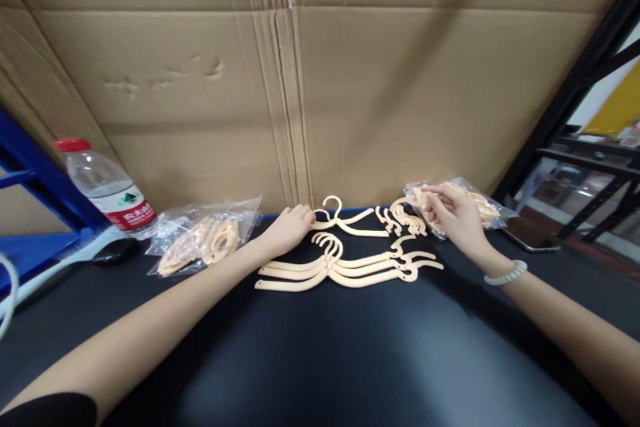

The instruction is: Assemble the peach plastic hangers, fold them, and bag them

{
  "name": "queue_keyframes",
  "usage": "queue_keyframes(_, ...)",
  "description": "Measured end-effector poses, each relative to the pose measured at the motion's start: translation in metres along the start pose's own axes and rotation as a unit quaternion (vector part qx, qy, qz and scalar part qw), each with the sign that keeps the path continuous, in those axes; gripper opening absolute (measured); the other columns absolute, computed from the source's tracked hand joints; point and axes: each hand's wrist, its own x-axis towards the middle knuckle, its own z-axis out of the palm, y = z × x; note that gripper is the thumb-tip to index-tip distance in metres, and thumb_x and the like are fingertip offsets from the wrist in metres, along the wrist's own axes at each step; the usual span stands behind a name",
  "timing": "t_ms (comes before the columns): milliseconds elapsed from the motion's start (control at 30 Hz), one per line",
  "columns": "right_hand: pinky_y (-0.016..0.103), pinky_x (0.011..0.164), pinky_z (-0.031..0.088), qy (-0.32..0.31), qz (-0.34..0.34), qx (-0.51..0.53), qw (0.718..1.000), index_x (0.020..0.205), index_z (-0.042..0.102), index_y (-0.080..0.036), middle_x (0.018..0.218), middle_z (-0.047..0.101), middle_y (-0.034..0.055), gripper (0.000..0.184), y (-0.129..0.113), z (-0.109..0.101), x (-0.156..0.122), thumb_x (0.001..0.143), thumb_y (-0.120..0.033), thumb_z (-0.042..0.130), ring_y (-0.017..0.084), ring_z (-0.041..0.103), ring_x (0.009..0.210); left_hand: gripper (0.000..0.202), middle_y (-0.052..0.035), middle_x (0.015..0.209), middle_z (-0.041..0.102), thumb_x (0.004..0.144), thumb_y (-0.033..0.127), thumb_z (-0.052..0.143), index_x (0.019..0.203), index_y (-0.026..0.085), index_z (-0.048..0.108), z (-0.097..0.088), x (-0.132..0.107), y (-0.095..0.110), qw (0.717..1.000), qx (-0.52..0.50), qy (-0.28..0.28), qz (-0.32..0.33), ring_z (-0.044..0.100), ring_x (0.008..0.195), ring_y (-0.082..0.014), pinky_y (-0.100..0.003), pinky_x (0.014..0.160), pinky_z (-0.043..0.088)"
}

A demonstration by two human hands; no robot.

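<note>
My left hand point(291, 225) rests on the black table, fingers curled onto the left end of a single cream plastic hanger point(350, 221) lying near the cardboard wall. Closer to me lies a stack of several cream hangers point(345, 267). My right hand point(450, 213), with a bead bracelet on its wrist, pinches at a clear plastic bag of cream hangers point(480, 203) at the right. A few loose hanger pieces point(400, 219) lie just left of that bag.
A second clear bag of cream parts point(205, 240) lies at the left. A water bottle with a red cap point(107, 190) stands by a blue frame. A phone point(527, 232) lies at the right near black shelving. A cardboard wall point(320, 93) backs the black table point(320, 347).
</note>
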Motion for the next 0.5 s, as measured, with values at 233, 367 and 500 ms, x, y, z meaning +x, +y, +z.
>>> queue_keyframes(233, 0.037, 0.071, 0.058, -0.008, 0.17, 0.242, 0.955, 0.099, 0.066, -0.021, 0.095, 0.073, 0.008, 0.031, -0.026, -0.001, -0.005, 0.08, -0.046, 0.068, 0.023, 0.071, 0.082, 0.014, -0.0086, 0.084, 0.066, 0.096, 0.018, 0.035, 0.096, 0.017, 0.048, -0.023, 0.0, -0.001, 0.994, -0.081, 0.058, -0.052, 0.064, 0.077, -0.0246, -0.036, 0.072, 0.045)
queue_keyframes(367, 0.037, 0.083, 0.057, -0.015, 0.23, 0.331, 0.915, 0.09, 0.069, -0.02, 0.093, 0.072, 0.0072, 0.027, -0.038, 0.002, -0.011, 0.078, -0.044, 0.072, 0.022, 0.069, 0.087, 0.015, -0.0092, 0.095, 0.067, 0.098, 0.023, 0.034, 0.107, 0.018, 0.045, -0.042, -0.023, 0.016, 0.982, -0.142, 0.092, -0.083, 0.066, 0.084, -0.0233, -0.032, 0.069, 0.048)
queue_keyframes(500, 0.032, 0.085, 0.056, -0.066, 0.299, 0.409, 0.86, 0.089, 0.065, -0.025, 0.087, 0.069, 0.0017, 0.021, -0.036, 0.008, -0.02, 0.074, -0.032, 0.078, 0.017, 0.067, 0.087, 0.018, -0.0029, 0.082, 0.064, 0.098, 0.025, 0.034, 0.101, 0.019, 0.05, -0.045, -0.062, 0.041, 0.973, -0.184, 0.098, -0.095, 0.063, 0.073, -0.018, -0.028, 0.066, 0.048)
